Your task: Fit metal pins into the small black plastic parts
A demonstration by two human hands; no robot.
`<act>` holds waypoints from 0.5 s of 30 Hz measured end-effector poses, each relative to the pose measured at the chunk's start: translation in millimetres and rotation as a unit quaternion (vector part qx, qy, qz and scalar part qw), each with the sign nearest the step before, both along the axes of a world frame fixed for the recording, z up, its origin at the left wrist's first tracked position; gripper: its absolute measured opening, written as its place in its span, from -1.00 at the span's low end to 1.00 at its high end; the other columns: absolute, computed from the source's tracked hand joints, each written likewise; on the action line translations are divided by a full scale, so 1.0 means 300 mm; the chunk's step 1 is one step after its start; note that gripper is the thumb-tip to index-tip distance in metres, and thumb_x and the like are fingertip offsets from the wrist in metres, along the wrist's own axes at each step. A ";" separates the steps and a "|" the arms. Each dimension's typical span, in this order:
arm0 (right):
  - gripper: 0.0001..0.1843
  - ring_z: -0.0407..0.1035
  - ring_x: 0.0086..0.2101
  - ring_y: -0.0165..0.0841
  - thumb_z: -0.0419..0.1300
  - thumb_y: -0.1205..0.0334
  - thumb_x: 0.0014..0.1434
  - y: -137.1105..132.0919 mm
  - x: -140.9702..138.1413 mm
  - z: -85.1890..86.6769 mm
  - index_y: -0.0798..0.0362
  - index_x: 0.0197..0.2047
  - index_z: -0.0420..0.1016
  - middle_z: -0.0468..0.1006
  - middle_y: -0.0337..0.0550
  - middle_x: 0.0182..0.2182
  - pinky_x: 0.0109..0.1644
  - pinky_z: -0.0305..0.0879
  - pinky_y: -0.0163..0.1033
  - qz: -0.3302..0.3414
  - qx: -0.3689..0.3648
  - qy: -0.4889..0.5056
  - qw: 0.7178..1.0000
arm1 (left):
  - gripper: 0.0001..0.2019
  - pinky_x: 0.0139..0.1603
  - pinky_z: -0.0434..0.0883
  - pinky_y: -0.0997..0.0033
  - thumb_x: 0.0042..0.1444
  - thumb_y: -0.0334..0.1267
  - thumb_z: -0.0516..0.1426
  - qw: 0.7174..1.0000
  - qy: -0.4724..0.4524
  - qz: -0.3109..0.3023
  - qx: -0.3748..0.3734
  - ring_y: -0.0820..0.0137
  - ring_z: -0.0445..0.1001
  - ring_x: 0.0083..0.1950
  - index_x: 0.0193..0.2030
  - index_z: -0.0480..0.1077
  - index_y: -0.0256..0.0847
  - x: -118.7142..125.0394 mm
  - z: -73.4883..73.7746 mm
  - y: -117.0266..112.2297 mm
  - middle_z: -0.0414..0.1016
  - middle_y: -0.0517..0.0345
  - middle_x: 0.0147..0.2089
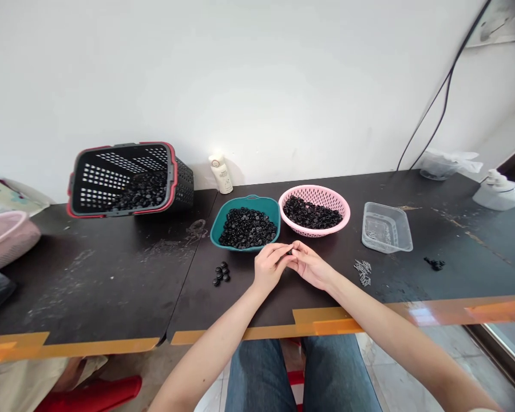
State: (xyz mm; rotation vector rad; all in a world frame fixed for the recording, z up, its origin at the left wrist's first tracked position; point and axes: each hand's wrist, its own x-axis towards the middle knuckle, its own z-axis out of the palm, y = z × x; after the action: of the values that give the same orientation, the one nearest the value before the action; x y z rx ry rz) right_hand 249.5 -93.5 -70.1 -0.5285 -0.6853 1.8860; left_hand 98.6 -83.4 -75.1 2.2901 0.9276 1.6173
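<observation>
My left hand (270, 265) and my right hand (309, 264) meet above the table, fingertips pinched together. Between them a small black part (289, 252) shows, mostly covered by the fingers. Just behind the hands stands a teal basin (215, 233) full of round black pieces (246, 228). To its right, a pink perforated basket (342, 201) holds black ring-like pieces (311, 213). Several round black caps (221, 273) lie left of my left hand. Right of my right hand lies a small heap of thin metal pins (363, 272).
A clear plastic tub (395, 223) with some pins stands right, near a little black pile (435, 264). A tilted dark basket (182, 183) of black pieces and a white bottle (221, 174) stand at the back. Orange tape (278, 331) lines the front edge. Someone's leg shows lower left.
</observation>
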 end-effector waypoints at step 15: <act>-0.78 0.44 -0.21 -0.41 0.32 0.15 0.06 0.011 0.026 -0.012 0.13 -0.27 0.59 0.59 -0.12 -0.25 0.01 0.32 -0.26 0.063 0.073 -0.067 0.993 | -0.69 -0.20 0.46 0.34 0.09 -0.25 0.20 0.999 0.022 0.032 0.008 0.42 0.47 -0.30 0.00 0.41 -0.20 -0.001 -0.008 -0.019 0.54 0.09 -0.24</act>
State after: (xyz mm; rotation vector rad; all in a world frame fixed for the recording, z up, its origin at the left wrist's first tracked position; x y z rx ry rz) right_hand 257.4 -90.3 -73.7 -0.5306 -0.9565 1.9104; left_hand 98.4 -89.1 -77.4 2.3393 1.0105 1.6102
